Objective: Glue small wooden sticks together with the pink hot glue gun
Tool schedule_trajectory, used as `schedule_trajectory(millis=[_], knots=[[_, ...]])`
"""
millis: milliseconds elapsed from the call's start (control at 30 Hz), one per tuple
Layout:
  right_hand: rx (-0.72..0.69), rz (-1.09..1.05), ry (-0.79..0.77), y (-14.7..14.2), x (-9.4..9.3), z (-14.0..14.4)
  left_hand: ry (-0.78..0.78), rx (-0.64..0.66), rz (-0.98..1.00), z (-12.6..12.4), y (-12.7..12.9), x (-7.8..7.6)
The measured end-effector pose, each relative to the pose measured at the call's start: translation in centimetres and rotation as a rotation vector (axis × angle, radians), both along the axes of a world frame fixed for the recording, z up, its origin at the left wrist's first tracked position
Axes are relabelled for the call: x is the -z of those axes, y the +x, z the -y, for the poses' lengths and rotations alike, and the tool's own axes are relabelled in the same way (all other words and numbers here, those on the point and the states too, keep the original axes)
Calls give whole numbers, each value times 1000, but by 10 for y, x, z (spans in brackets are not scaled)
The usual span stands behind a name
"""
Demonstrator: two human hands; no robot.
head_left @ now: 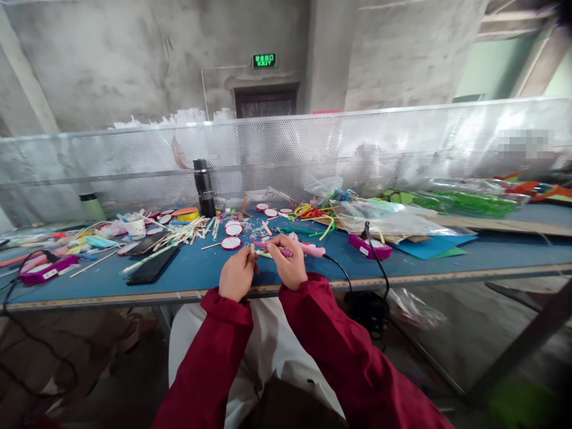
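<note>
Pink glue gun (308, 249) in R hand (291, 268), stick (252, 248) in L hand (236, 279)

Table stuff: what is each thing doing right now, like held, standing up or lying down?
Left hand: grip closed on a small stick, held upright.
Right hand: grip closed on the pink glue gun, lying level, cord attached.
Black bottle: standing, capped.
Black phone: lying flat, screen dark.
White cup: upright.

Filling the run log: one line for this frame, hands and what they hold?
left hand: pinching small stick | right hand: gripping pink glue gun, corded | both over blue table | black phone left
</note>
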State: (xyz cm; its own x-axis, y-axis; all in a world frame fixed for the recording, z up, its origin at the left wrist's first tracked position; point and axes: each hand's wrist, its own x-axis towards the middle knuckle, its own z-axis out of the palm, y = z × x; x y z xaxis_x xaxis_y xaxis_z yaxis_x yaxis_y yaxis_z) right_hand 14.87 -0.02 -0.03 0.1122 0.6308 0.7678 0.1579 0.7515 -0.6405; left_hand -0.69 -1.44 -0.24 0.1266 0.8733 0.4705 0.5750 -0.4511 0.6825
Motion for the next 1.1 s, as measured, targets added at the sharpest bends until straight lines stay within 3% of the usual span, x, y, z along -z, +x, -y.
schedule_trajectory(millis=[1100], knots=[[46,18,-24,0,1,1,-1,-4,5,0,0,0]])
